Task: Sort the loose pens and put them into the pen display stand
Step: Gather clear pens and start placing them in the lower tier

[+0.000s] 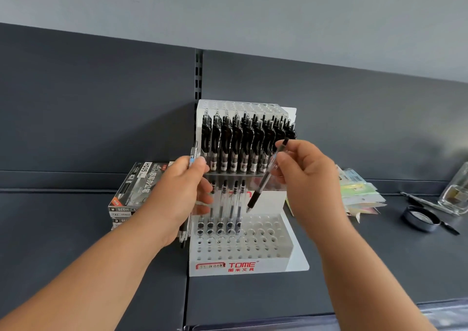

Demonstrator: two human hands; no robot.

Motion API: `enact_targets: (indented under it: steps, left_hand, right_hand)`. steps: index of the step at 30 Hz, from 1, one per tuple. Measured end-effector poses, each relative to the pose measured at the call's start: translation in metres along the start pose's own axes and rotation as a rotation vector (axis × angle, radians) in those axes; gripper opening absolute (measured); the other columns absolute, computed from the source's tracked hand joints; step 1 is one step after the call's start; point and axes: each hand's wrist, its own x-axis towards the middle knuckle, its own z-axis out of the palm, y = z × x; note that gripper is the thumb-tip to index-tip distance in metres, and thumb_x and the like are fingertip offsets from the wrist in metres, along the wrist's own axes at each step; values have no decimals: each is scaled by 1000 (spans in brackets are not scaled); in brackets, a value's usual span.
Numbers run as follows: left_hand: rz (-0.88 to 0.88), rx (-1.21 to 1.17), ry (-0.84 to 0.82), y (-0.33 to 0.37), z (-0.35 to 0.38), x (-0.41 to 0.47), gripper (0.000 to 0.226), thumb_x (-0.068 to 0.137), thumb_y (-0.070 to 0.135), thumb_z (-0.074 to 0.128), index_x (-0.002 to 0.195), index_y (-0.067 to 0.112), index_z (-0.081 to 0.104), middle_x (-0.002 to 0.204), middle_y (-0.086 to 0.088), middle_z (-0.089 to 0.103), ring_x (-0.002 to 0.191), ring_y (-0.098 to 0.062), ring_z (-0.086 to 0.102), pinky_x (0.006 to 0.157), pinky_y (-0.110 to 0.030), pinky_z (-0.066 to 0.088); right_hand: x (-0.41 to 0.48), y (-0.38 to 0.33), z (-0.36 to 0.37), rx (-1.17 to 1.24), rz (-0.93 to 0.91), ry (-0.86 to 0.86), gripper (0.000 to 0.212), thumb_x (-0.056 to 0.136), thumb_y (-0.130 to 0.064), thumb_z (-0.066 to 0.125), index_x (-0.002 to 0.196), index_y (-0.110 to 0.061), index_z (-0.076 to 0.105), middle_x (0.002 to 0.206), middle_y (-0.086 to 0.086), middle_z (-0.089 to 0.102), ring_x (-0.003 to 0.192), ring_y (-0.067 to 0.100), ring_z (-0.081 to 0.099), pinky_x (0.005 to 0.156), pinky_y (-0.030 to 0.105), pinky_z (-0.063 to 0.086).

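Two hands: left hand (174,194) clutches clear pens (184,232) — right hand (311,178) pinches one pen (254,199).
Stand (266,244): white, round-holed plastic.

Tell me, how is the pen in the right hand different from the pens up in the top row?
The held pen tilts, tip down; the top-row pens stand upright. The held pen is pinched by the right hand; the top-row pens sit in the stand. Both have black parts.
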Motion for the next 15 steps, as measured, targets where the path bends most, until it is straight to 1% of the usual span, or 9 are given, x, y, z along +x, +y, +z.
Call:
enact_targets:
  steps: [2,4,5,6,7,8,10,12,15]
  left_hand:
    - [28,43,5,0,1,0,27,101,33,38,100,18,60,73,-3,54,58,-14,51,47,-25,42]
    - [50,73,-8,-1,1,-2,27,101,33,38,103,21,62,73,-2,54,57,-12,48,46,-24,37]
    - [57,71,-15,-1,1,-2,27,101,33,38,104,22,62,72,-2,54,56,-12,46,45,-23,35]
    - [59,63,-20,-1,1,-3,26,101,32,39,104,20,62,70,-1,55,54,-11,45,44,-23,34]
    - [57,54,-21,-1,1,-4,25,100,32,40,104,18,61,68,-1,55,53,-11,44,44,-23,33]
    - [52,48,-17,-2,1,-5,24,100,31,42,102,15,59,67,0,56,51,-11,44,44,-23,32]
    - [38,52,-8,-2,1,-6,20,99,30,44,97,12,54,66,1,58,50,-11,43,44,-23,32]
    - [28,57,-13,-4,0,-6,14,99,25,44,93,14,50,69,-2,59,51,-11,44,44,-24,33]
    - [26,54,-47,-5,-1,-7,14,99,19,43,95,9,52,73,-5,61,53,-12,47,45,-25,35]
  right_hand:
    - [-5,7,7,-87,-29,-17,24,94,-11,53,84,-31,61,67,-8,62,62,12,52,61,30,49]
    - [-7,17,13,-175,-36,-37,18,95,-13,52,85,-26,60,72,1,64,59,11,47,56,35,44]
    - [-8,24,16,-217,-25,-50,15,95,-15,52,88,-25,61,73,3,64,55,9,45,53,34,41]
    - [-9,31,18,-260,-6,-68,14,95,-16,52,92,-25,61,73,1,64,51,5,41,50,29,39]
    - [-10,38,19,-305,18,-88,13,95,-18,51,95,-25,62,74,-2,64,48,3,40,50,24,37]
    - [-13,46,21,-348,42,-108,12,96,-19,51,96,-25,61,74,-5,63,48,3,41,51,22,37]
    - [-19,58,24,-397,89,-134,11,96,-21,51,99,-25,61,76,-8,63,57,5,50,53,26,44]
    - [-23,63,25,-406,118,-118,14,96,-23,52,108,-24,59,81,-11,64,74,8,60,64,33,53]
    - [-20,61,24,-416,131,-116,15,95,-24,55,109,-22,58,88,-11,64,82,11,62,73,39,55]
